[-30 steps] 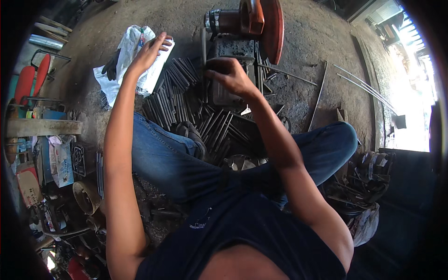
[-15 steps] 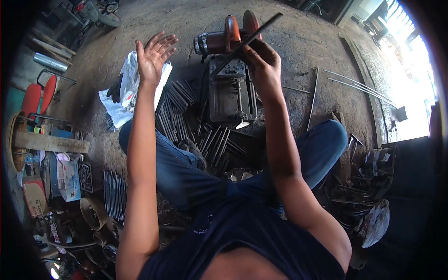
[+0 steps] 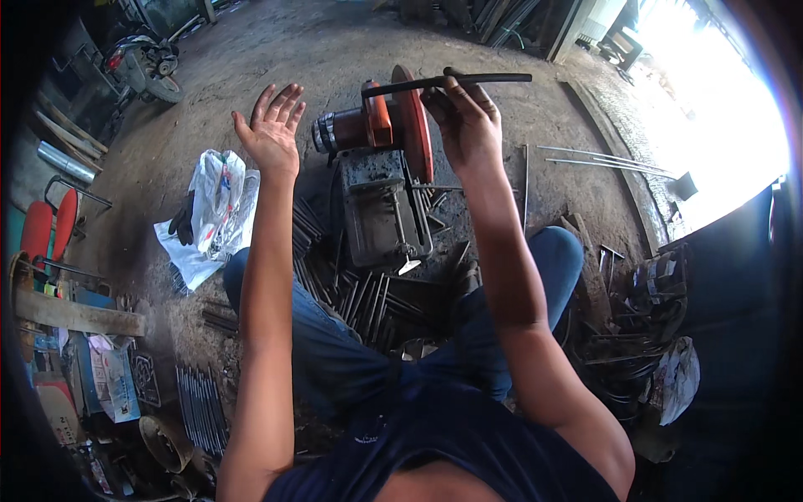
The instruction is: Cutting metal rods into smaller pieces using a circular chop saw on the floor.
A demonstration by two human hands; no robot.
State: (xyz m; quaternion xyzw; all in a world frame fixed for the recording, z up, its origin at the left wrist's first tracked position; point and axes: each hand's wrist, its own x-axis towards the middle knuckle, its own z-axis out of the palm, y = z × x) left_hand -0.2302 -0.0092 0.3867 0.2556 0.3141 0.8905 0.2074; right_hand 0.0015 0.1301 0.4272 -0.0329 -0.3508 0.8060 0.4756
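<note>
My right hand [image 3: 467, 125] is raised at the front, its fingers pinching a short dark metal rod [image 3: 507, 78] near the middle. The rod lies nearly level and passes in front of the upper part of a cut-off saw [image 3: 381, 125] with an orange-red guard and disc. Whether the rod touches the saw I cannot tell. My left hand [image 3: 274, 144] is held up to the left of the saw, palm showing, fingers spread, with nothing in it. Between my legs, beside the saw's base, lie many dark cut rods [image 3: 368, 303].
A white plastic bag [image 3: 219, 209] with a dark glove lies left of the saw. Long thin rods [image 3: 611, 159] rest on the floor at the right. Metal scrap [image 3: 636, 335] is heaped by my right knee. A motorcycle [image 3: 142, 67] stands at the far left.
The rod has turned from a steep slant to nearly level. My view has shifted, so the saw appears lower and further left. My left hand stays raised and spread.
</note>
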